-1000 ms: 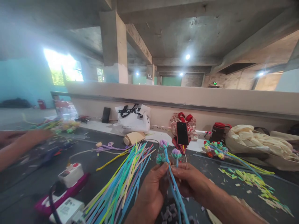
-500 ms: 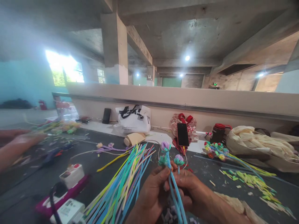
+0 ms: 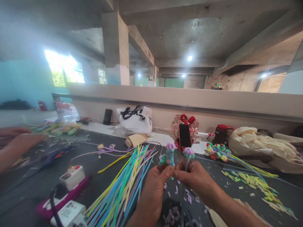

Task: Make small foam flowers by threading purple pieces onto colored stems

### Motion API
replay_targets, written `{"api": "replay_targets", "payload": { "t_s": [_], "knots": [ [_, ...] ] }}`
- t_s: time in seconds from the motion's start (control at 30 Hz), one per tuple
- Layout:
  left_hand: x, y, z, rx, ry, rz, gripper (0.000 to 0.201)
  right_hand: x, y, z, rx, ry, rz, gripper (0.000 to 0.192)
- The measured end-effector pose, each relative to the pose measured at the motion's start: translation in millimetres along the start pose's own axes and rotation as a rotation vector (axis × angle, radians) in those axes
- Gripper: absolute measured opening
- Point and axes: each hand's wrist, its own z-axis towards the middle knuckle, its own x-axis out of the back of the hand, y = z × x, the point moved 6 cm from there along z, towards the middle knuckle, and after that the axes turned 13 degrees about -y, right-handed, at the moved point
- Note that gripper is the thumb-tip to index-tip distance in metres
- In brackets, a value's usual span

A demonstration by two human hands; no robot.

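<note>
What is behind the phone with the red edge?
The phone leans against a red-patterned bag with red handles, in front of the pale wall. The phone hides the bag's middle.

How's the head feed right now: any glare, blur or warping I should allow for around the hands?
Head view: the window at upper left blows out white and hazes that side; another person's hand at the left edge is blurred; beams bow toward the frame edges; the left hand, right hand and flower stems read sharp.
</note>
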Motion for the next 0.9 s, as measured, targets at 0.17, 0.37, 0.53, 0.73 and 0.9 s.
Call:
{"api": "replay_targets", "payload": {
  "t_s": [0.17,0.37,0.53,0.73,0.9],
  "knots": [
    [8.8,3.7,3.0,0.019,0.05,0.298,0.023,10.0,-6.2,0.8,0.019,0.117,-0.539,0.013],
    [24.2,-5.1,3.1,0.14,0.112,0.347,0.018,6.5,8.2,0.6,-0.042,0.021,-0.244,0.016],
    [17.9,-14.7,2.7,0.21,0.014,0.092,0.02,2.8,8.9,1.1,-0.023,-0.113,0.058,0.022],
    [14.0,-22.1,3.2,0.277,-0.008,0.007,0.016,4.8,15.3,1.9,-0.068,-0.189,0.126,0.016],
    [25.2,-19.7,3.8,0.232,0.151,0.157,0.018,5.7,19.8,2.2,-0.092,-0.15,0.084,0.014]
  ]
}}
